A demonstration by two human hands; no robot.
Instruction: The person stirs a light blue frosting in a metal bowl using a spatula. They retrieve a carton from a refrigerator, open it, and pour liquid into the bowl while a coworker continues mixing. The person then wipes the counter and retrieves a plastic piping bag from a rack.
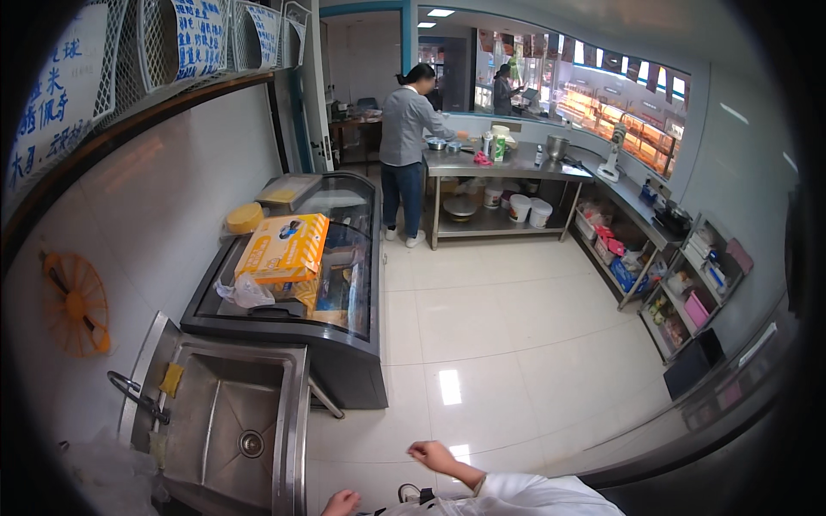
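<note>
My right hand [433, 456] hangs over the pale tiled floor [477, 309], its fingers loosely curled with nothing seen in them. Lower down, my left hand [342, 502] is partly cut off by the bottom edge. What shows of it is bent fingers, and its palm is hidden. Left of both hands stands a stainless steel sink [295, 413], its basin bare around the drain. A black faucet [139, 396] reaches in from its wall side, close to a yellow sponge [171, 379]. Neither hand touches the sink.
Beyond the sink, a glass-topped display freezer [352, 380] carries an orange box [284, 248] and a plastic bag [245, 291]. A person [403, 142] works at a steel table [503, 169] behind it. A storage rack [694, 284] stands on the right. Wire baskets [122, 58] hang upper left.
</note>
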